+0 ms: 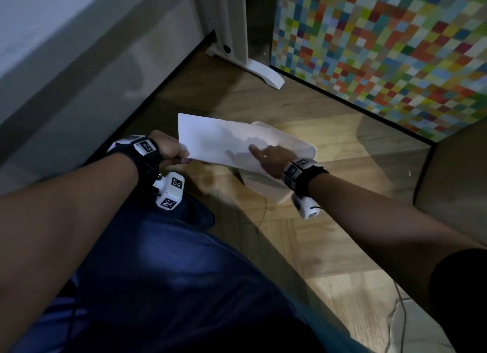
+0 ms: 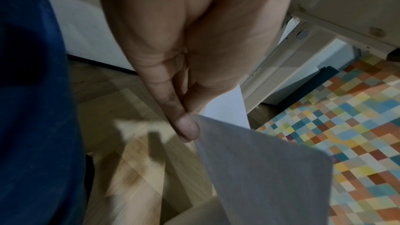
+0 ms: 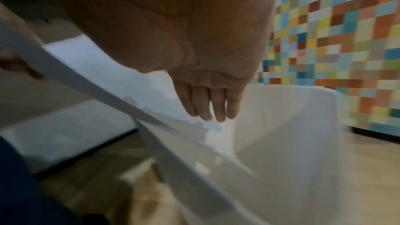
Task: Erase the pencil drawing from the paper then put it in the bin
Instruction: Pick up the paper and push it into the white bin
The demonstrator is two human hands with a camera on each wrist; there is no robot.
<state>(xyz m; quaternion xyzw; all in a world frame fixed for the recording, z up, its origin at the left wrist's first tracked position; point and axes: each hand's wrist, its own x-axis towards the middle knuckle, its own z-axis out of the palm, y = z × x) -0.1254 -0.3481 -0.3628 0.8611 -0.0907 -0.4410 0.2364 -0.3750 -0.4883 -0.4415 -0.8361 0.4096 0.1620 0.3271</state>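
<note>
Head view looks steeply down from above onto the white bin [image 1: 295,141] on the floor, both forearms reaching toward it. Left wrist view sits close behind the left hand [image 2: 194,49], facing down past its fingers, the bin's side of the floor ahead. Right wrist view hangs just above the bin [image 3: 303,134], facing into its mouth. All three share the checkered wall [image 1: 382,49] behind the bin.

Black wrist straps [image 1: 147,159], white camera blocks [image 1: 170,190] (square coded markers), blue trousers [image 1: 171,273].
</note>
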